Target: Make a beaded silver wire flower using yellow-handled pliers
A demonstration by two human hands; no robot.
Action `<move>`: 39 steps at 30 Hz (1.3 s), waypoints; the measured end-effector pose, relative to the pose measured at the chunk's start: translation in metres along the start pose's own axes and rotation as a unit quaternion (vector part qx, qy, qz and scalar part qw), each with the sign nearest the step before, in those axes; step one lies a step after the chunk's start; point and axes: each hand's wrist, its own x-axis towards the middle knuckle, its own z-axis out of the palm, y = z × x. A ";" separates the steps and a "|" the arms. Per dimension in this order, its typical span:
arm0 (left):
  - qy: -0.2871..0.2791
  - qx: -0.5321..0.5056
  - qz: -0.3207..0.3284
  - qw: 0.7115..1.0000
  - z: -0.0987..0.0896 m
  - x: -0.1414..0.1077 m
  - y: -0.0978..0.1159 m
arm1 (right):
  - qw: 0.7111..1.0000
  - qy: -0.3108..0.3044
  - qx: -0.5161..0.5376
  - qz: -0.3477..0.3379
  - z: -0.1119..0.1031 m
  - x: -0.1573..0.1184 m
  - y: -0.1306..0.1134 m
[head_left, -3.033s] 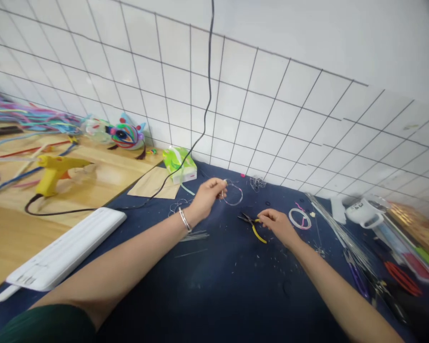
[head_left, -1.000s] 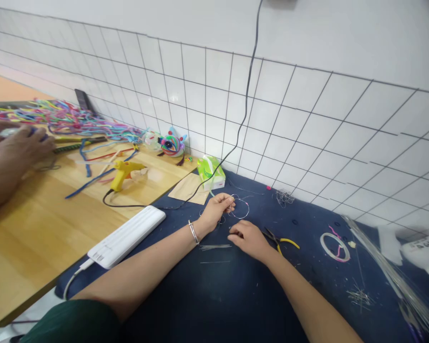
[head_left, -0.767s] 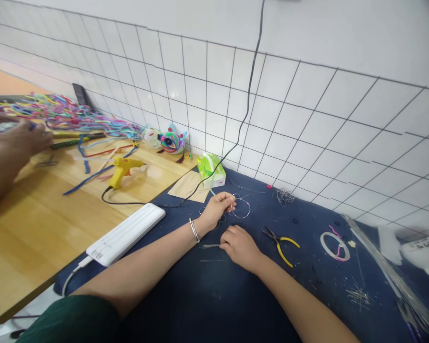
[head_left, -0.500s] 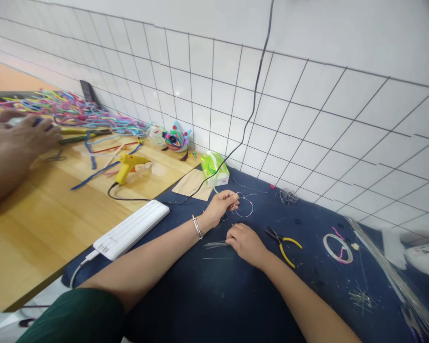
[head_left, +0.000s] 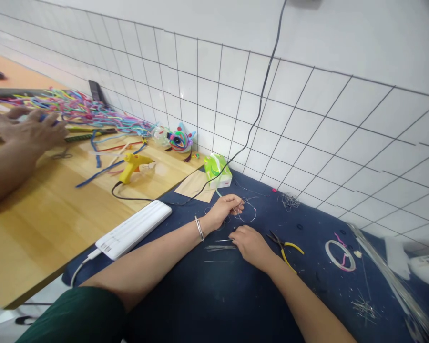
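The left hand (head_left: pixel 226 210) pinches a thin wire ring (head_left: pixel 255 215), its loop reaching out to the right of the fingertips above the dark blue desk (head_left: pixel 207 300). Near it, the right hand (head_left: pixel 249 242), fingers curled and narrow, grips the end of a short wire (head_left: pixel 223 240), beside some loose wires (head_left: pixel 219 248) lying on the desk. Yellow-handled pliers (head_left: pixel 282 243) lie just beside the right wrist.
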 end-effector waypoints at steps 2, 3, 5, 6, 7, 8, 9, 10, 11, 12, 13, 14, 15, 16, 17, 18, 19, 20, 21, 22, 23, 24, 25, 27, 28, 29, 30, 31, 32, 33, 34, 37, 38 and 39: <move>-0.004 0.001 0.000 1.000 0.000 0.000 0.000 | 1.000 0.009 0.006 0.006 -0.007 0.001 0.004; -0.008 0.002 -0.001 1.000 0.001 -0.001 0.000 | 1.000 0.015 0.009 0.012 -0.013 0.001 0.007; -0.017 0.005 -0.003 1.000 0.002 -0.002 0.002 | 0.999 0.035 0.015 0.033 -0.027 -0.001 0.015; -0.023 0.008 -0.004 1.000 0.003 -0.002 0.003 | 0.998 0.045 0.017 0.048 -0.035 -0.002 0.020; -0.030 0.010 -0.006 0.999 0.004 -0.003 0.004 | 0.996 0.056 0.019 0.064 -0.044 -0.004 0.025; -0.037 0.013 -0.008 0.999 0.006 -0.004 0.006 | 0.995 0.065 0.021 0.079 -0.053 -0.007 0.030; -0.046 0.016 -0.010 0.999 0.008 -0.006 0.008 | 0.992 0.073 0.026 0.100 -0.062 -0.010 0.034; -0.056 0.019 -0.013 0.998 0.010 -0.008 0.010 | 0.985 0.076 0.051 0.143 -0.070 -0.014 0.039; -0.067 0.024 -0.014 0.997 0.012 -0.010 0.012 | 0.982 0.079 0.057 0.160 -0.078 -0.018 0.044; -0.079 0.028 -0.016 0.996 0.015 -0.012 0.014 | 0.980 0.082 0.061 0.170 -0.085 -0.022 0.048; -0.094 0.034 -0.019 0.995 0.017 -0.014 0.016 | 0.978 0.082 0.068 0.180 -0.090 -0.026 0.052; -0.112 0.043 -0.019 0.993 0.020 -0.016 0.016 | 0.976 0.081 0.074 0.186 -0.094 -0.030 0.055; -0.123 0.050 -0.021 0.991 0.023 -0.017 0.017 | 0.975 0.079 0.081 0.191 -0.097 -0.034 0.058; -0.133 0.054 -0.027 0.989 0.025 -0.018 0.016 | 0.974 0.076 0.091 0.194 -0.100 -0.037 0.060; -0.137 0.054 -0.033 0.989 0.029 -0.018 0.016 | 0.973 0.073 0.100 0.195 -0.101 -0.039 0.062; -0.145 0.056 -0.044 0.987 0.032 -0.017 0.015 | 0.972 0.069 0.111 0.196 -0.102 -0.041 0.064; -0.155 0.060 -0.051 0.985 0.036 -0.015 0.014 | 0.971 0.066 0.121 0.196 -0.104 -0.043 0.066; -0.167 0.065 -0.056 0.982 0.040 -0.013 0.014 | 0.970 0.061 0.131 0.195 -0.105 -0.045 0.067; -0.179 0.071 -0.059 0.979 0.045 -0.011 0.013 | 0.969 0.056 0.140 0.193 -0.106 -0.046 0.068; -0.191 0.076 -0.058 0.977 0.050 -0.008 0.012 | 0.969 0.050 0.150 0.192 -0.107 -0.047 0.070; -0.200 0.079 -0.056 0.975 0.055 -0.005 0.012 | 0.967 0.045 0.160 0.191 -0.108 -0.049 0.071; -0.208 0.081 -0.055 0.973 0.060 -0.003 0.011 | 0.966 0.040 0.169 0.190 -0.109 -0.050 0.072; -0.213 0.082 -0.055 0.972 0.064 0.000 0.009 | 0.964 0.036 0.179 0.191 -0.109 -0.051 0.074; -0.217 0.084 -0.057 0.971 0.070 0.004 0.005 | 0.960 0.031 0.197 0.195 -0.110 -0.053 0.078; -0.215 0.085 -0.059 0.971 0.072 0.006 0.002 | 0.958 0.030 0.206 0.198 -0.110 -0.054 0.080; -0.212 0.087 -0.059 0.971 0.073 0.007 -0.001 | 0.955 0.030 0.214 0.201 -0.109 -0.054 0.082; -0.214 0.090 -0.063 0.971 0.073 0.008 -0.004 | 0.953 0.031 0.222 0.204 -0.108 -0.054 0.084; -0.218 0.091 -0.067 0.969 0.072 0.008 -0.006 | 0.951 0.032 0.230 0.206 -0.107 -0.054 0.085; -0.225 0.090 -0.072 0.967 0.071 0.008 -0.008 | 0.948 0.033 0.237 0.208 -0.106 -0.053 0.087; -0.235 0.087 -0.076 0.965 0.070 0.007 -0.009 | 0.946 0.031 0.244 0.210 -0.104 -0.052 0.088; -0.243 0.083 -0.078 0.963 0.069 0.007 -0.010 | 0.944 0.028 0.251 0.210 -0.103 -0.052 0.089; -0.251 0.070 -0.075 0.963 0.067 0.005 -0.009 | 0.940 0.013 0.268 0.209 -0.099 -0.048 0.090; -0.249 0.066 -0.074 0.964 0.067 0.005 -0.008 | 0.939 0.008 0.272 0.209 -0.098 -0.047 0.090; -0.248 0.062 -0.075 0.964 0.067 0.005 -0.008 | 0.938 0.003 0.275 0.209 -0.097 -0.046 0.090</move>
